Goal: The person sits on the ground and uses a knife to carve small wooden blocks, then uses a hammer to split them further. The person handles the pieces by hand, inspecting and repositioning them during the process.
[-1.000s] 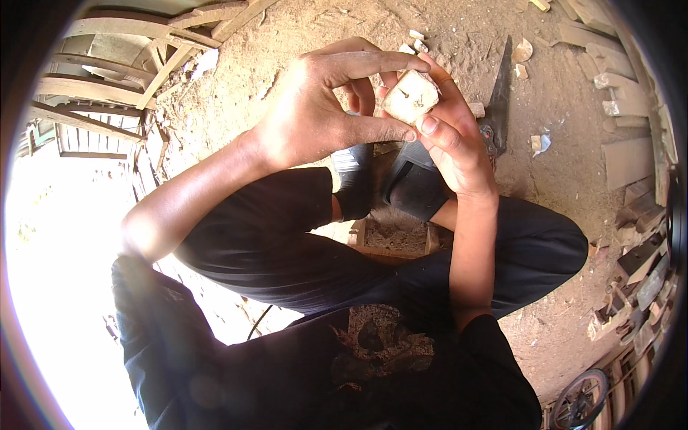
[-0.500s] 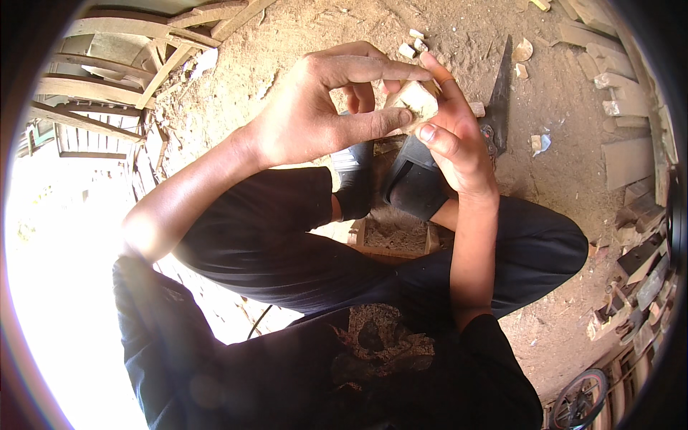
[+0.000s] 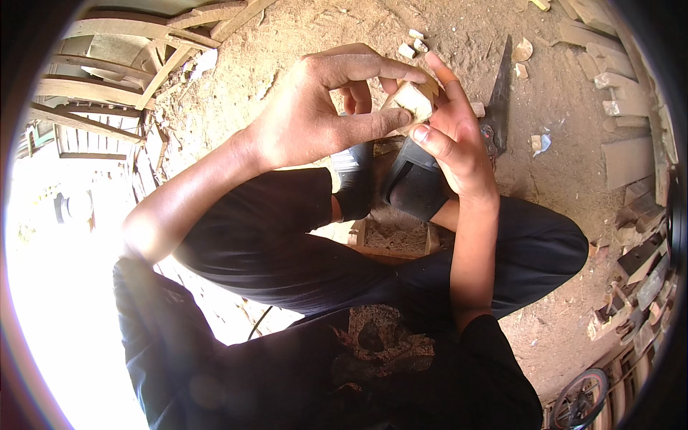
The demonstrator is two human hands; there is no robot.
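Note:
A small pale wooden block (image 3: 416, 99) with cut faces is held up between both hands, above my feet. My left hand (image 3: 315, 107) pinches it, thumb on the near face and forefinger across the top. My right hand (image 3: 459, 147) grips its right side, with the thumb below and the fingers behind; part of the block is hidden there. Just right of that hand, a handsaw (image 3: 502, 93) lies on the ground, its dark blade pointing away and its handle partly covered by my hand.
Several small wood offcuts (image 3: 407, 51) lie on the sandy ground beyond my hands. Stacked boards and wood pieces (image 3: 631, 161) line the right side. Curved timber frames (image 3: 115, 86) stand at the far left. A wheel (image 3: 579, 400) shows at the lower right.
The block has turned slightly between my fingers and shows more of its near face. My left forefinger has bent and drawn back a little. Both arms stay nearly in place.

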